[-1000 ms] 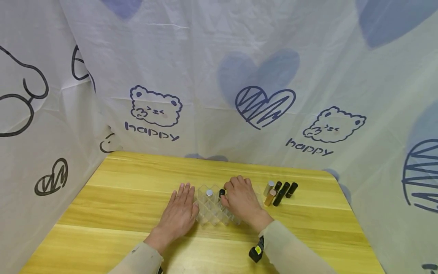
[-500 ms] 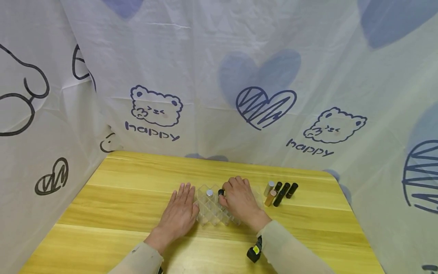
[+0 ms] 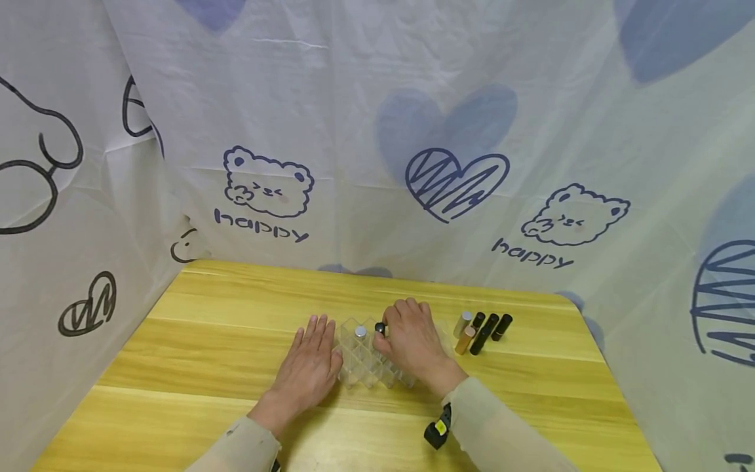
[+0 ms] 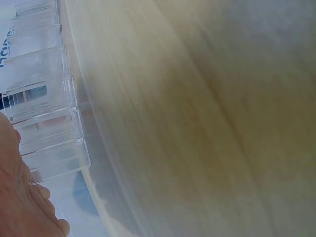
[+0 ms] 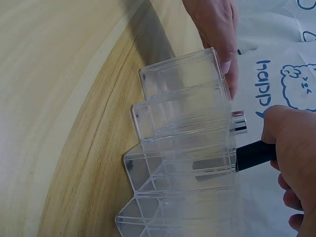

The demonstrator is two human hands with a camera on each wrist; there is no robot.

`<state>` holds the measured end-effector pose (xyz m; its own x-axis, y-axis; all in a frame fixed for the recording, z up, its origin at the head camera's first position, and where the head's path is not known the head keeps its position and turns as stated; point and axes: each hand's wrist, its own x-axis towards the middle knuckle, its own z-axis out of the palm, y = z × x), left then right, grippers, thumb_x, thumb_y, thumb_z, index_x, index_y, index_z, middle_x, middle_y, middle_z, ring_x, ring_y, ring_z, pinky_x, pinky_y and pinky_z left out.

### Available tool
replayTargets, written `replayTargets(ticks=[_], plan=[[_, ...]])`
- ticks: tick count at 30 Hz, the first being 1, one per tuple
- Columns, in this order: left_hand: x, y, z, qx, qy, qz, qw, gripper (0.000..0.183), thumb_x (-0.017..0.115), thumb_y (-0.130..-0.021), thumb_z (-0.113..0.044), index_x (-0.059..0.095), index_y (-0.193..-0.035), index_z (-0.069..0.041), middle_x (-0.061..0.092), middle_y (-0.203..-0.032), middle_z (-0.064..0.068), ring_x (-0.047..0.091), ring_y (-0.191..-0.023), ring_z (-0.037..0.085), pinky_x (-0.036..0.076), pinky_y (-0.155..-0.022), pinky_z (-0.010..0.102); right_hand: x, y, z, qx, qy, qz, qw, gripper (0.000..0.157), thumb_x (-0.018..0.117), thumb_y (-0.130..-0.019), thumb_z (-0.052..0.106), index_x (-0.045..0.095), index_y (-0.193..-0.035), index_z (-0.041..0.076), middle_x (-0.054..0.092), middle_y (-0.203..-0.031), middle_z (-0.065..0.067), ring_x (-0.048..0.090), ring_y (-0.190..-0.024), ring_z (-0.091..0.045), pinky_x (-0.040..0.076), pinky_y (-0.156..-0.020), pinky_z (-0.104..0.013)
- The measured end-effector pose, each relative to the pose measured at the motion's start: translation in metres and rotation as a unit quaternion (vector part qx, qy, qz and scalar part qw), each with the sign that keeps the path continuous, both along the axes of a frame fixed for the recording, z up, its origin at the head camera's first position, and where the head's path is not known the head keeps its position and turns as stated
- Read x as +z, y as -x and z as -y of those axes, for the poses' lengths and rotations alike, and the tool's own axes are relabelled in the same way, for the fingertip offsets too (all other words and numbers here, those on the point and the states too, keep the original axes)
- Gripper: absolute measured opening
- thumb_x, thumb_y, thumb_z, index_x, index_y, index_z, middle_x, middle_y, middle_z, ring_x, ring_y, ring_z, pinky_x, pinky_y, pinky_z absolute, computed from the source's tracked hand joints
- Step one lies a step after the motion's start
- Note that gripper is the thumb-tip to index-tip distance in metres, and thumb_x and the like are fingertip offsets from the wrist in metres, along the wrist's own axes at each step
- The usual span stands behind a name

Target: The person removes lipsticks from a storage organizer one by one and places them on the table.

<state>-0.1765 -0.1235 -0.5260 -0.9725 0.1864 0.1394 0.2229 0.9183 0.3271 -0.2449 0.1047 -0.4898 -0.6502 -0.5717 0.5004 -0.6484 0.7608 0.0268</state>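
A clear plastic organizer point(image 3: 356, 375) with diamond-shaped compartments stands on the table. My left hand point(image 3: 309, 367) lies with straight fingers along its left side, the thumb at its wall. Thumb and fingers of my right hand point(image 3: 415, 341) pinch a black lipstick tube point(image 5: 256, 155) by its upper part. In the right wrist view the tube leans a little, its lower end inside a back-row compartment and its upper part sticking out above the rim. One compartment to the left holds a silver-capped tube point(image 3: 360, 332). My right hand hides the organizer's right part in the head view.
Right of the organizer, several tubes stand on the wooden table point(image 3: 236, 314): a silver one point(image 3: 463, 324), an orange-gold one point(image 3: 464, 341) and black ones point(image 3: 485, 334). A white printed cloth point(image 3: 354, 131) hangs behind the table and at both sides.
My right hand has shifted slightly left and toward the back, and the black lipstick tube's top has moved the same way. The left hand and the other tubes stay put.
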Motion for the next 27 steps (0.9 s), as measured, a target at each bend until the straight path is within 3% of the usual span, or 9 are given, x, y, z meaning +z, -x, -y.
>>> replayTargets(ticks=[13, 27], plan=[[-0.003, 0.002, 0.001, 0.001, 0.001, 0.006, 1.0000, 0.062, 0.037, -0.114, -0.032, 0.032, -0.163, 0.005, 0.026, -0.171, 0.024, 0.019, -0.162, 0.039, 0.019, -0.132, 0.058, 0.003, 0.000, 0.000, -0.002, 0.009, 0.010, 1.000, 0.017, 0.073, -0.091, 0.027, 0.066, -0.088, 0.012, 0.058, -0.084, -0.001, 0.048, -0.077, -0.021, 0.037, -0.072, -0.036], [-0.001, 0.000, 0.000, 0.002, -0.006, -0.003, 1.0000, 0.061, 0.040, -0.113, -0.030, 0.034, -0.162, 0.006, 0.029, -0.170, 0.025, 0.022, -0.161, 0.040, 0.021, -0.131, 0.058, 0.029, -0.004, -0.001, 0.002, 0.029, 0.017, 0.999, 0.018, 0.073, -0.091, 0.027, 0.064, -0.088, 0.012, 0.058, -0.085, -0.002, 0.050, -0.080, -0.022, 0.036, -0.072, -0.036]])
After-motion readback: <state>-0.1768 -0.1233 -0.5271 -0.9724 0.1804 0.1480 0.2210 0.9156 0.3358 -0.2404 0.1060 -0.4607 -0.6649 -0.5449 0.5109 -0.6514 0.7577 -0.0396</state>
